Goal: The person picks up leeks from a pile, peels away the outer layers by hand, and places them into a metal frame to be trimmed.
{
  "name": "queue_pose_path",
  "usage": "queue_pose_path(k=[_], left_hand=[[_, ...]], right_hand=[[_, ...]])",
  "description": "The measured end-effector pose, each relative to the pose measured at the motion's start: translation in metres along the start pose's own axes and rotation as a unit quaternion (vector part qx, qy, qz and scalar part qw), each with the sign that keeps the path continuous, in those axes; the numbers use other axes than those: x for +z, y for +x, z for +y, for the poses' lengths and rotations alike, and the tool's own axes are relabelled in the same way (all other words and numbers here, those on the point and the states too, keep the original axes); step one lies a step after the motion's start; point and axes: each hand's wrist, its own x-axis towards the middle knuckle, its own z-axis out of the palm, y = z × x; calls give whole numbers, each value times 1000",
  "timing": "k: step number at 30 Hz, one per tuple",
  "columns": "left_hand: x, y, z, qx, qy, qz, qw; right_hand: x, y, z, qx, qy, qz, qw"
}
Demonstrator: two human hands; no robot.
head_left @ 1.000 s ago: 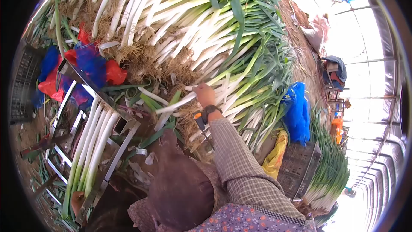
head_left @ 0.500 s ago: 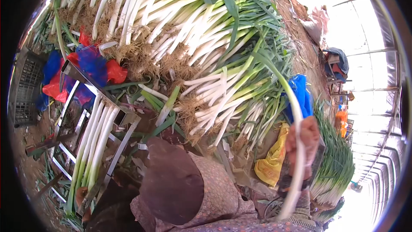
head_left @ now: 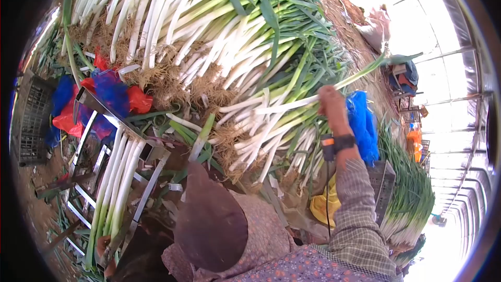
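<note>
My right hand (head_left: 334, 108) is closed around a single leek (head_left: 292, 105). Its white end points left over the big pile of leeks (head_left: 209, 57), and its green leaves stretch away to the right. The piled leeks have hairy brown roots on their near ends. At lower left, my left hand (head_left: 103, 248) is partly hidden and looks closed on the green part of several leeks. Those leeks (head_left: 117, 177) lie side by side in a metal frame (head_left: 148, 190), white ends upward.
A black crate (head_left: 34, 120) stands at far left beside red and blue netting (head_left: 107, 91). Blue netting (head_left: 360, 125), a grey crate (head_left: 383, 185) and a yellow bag (head_left: 323, 206) are by my right arm. More leeks (head_left: 409, 198) are stacked at right.
My right hand has moved up and left from the lower right to the pile's edge. The leek in it has swung from near upright to nearly level. My left hand has barely moved.
</note>
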Motion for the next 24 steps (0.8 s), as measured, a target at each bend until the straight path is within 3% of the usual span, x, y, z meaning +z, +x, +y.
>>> queue_pose_path(k=[1,2,3,6,9,15,19,21,22,24], left_hand=[[-1,-2,1,0,8,0,1000],[-2,-2,3,-1,17,-3,1000],[-3,-1,5,1,26,-4,1000],[-4,-3,11,3,68,-7,998],[-1,1,15,-55,78,-16,995],[19,17,31,-130,100,-25,986],[26,24,34,-149,106,-29,983],[27,27,35,-149,107,-30,983],[27,27,34,-147,107,-29,983],[32,28,33,-143,105,-24,984]], right_hand=[[16,17,22,49,-151,-56,986],[32,33,52,108,-131,-111,979],[55,46,68,51,-224,-121,966],[123,87,108,16,-118,-77,990],[171,122,114,132,-24,-40,990],[193,187,137,246,163,27,955],[203,186,134,251,128,18,959],[182,189,159,221,311,-133,915],[195,158,124,194,368,-29,909],[194,137,122,149,445,-5,883]])
